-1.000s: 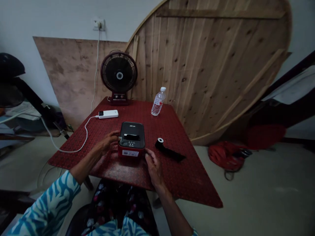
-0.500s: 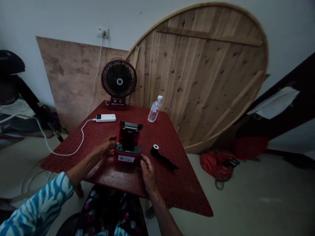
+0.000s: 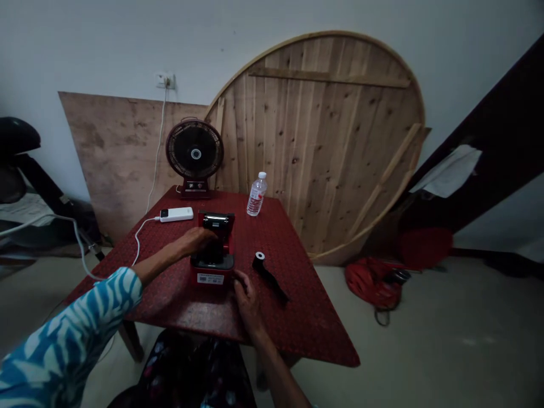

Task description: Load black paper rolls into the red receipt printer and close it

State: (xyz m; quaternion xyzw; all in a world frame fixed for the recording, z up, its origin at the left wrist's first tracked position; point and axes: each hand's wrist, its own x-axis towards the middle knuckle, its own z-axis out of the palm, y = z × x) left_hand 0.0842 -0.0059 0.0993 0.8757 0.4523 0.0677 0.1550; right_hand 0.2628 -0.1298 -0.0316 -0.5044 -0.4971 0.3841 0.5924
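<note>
A small red and black receipt printer [image 3: 211, 279] stands on the table with its lid raised and a white label on its front. My left hand [image 3: 199, 240] reaches from the left over the printer's open compartment. Its fingertips are lost in the dark interior, so what they touch cannot be made out. At the printer's front right corner, my right hand [image 3: 247, 297] has curled fingers against the side, gripping it. Just right of the printer lies a paper roll [image 3: 259, 256] with a white core end, its dark strip unwound toward the front.
The red patterned table [image 3: 317, 334] also carries a fan [image 3: 195, 153], a water bottle [image 3: 256, 195] and a white power bank [image 3: 177, 214] with a cable. A large round wooden board [image 3: 327, 147] leans on the wall. A red bag [image 3: 374, 283] lies on the floor.
My left hand has gone from the printer's left side up over its open compartment. My right hand stays at the front right corner. The view has tilted up slightly.
</note>
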